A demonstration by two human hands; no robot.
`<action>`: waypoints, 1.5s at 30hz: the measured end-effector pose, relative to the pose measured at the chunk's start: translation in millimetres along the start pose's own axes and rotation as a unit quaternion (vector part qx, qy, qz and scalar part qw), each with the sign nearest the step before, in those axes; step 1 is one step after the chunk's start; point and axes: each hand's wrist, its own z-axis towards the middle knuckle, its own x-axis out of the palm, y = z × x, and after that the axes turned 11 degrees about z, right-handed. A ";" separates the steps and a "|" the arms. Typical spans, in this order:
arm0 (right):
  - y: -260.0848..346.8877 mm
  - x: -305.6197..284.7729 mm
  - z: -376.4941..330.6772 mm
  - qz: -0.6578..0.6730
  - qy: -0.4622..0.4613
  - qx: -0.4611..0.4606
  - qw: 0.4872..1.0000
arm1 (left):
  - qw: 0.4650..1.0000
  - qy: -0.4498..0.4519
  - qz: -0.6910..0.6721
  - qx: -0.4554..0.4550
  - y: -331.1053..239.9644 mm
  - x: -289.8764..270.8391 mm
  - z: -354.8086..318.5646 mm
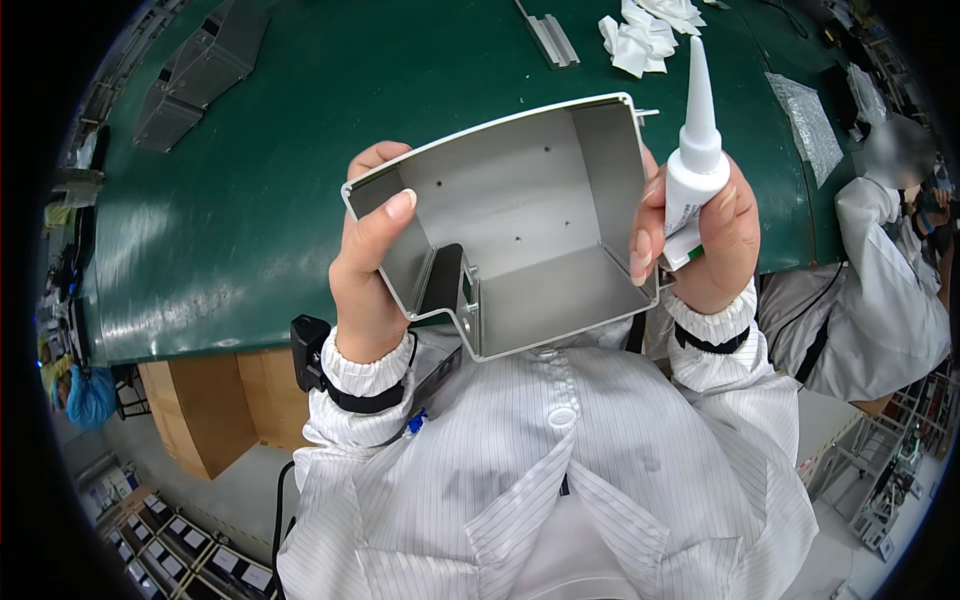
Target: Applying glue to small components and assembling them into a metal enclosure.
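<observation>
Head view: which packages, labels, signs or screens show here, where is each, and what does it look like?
Label on the white squeeze tube: held upright in the right hand, mostly hidden by fingers; white with a green patch at its lower edge.
Clear bubble-wrap bag: lying flat on the green table, far right; oblong, see-through.
Cardboard boxes: under the table's near edge, left; plain brown.
No signs or screens can be made out.
</observation>
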 end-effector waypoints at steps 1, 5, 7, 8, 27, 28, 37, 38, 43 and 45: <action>0.1 -0.9 0.1 -0.001 0.009 0.006 1.000 | 1.000 -0.007 0.002 -0.002 0.1 1.9 -1.9; 18.3 3.0 -6.5 -0.098 -0.066 -0.044 0.992 | 0.975 -0.045 0.122 0.183 -1.3 -4.8 -6.5; 39.3 -0.4 -21.3 -0.159 -0.046 0.004 0.986 | 0.956 -0.037 0.159 0.243 -7.0 1.2 -2.7; 53.5 5.2 -28.4 -0.228 -0.034 0.045 0.972 | 0.955 -0.016 0.168 0.245 -10.8 3.0 0.7; -40.9 20.2 -0.9 -0.644 -0.006 -0.069 0.762 | 0.892 0.236 0.326 0.207 -63.2 83.8 44.7; -44.2 19.8 -1.4 -0.642 -0.006 -0.071 0.763 | 0.875 0.266 0.330 0.234 -62.7 78.7 48.0; -48.2 20.1 0.6 -0.638 -0.019 -0.034 0.769 | 0.853 0.284 0.298 0.320 -44.7 75.0 53.6; -48.8 19.8 0.1 -0.637 -0.025 -0.047 0.769 | 0.855 0.290 0.295 0.314 -45.4 74.4 53.8; -49.0 21.5 1.7 -0.632 -0.024 -0.066 0.772 | 0.859 0.274 0.308 0.304 -46.8 75.3 48.8; -47.6 22.9 3.4 -0.642 -0.020 -0.040 0.765 | 0.849 0.273 0.333 0.307 -48.8 75.2 48.9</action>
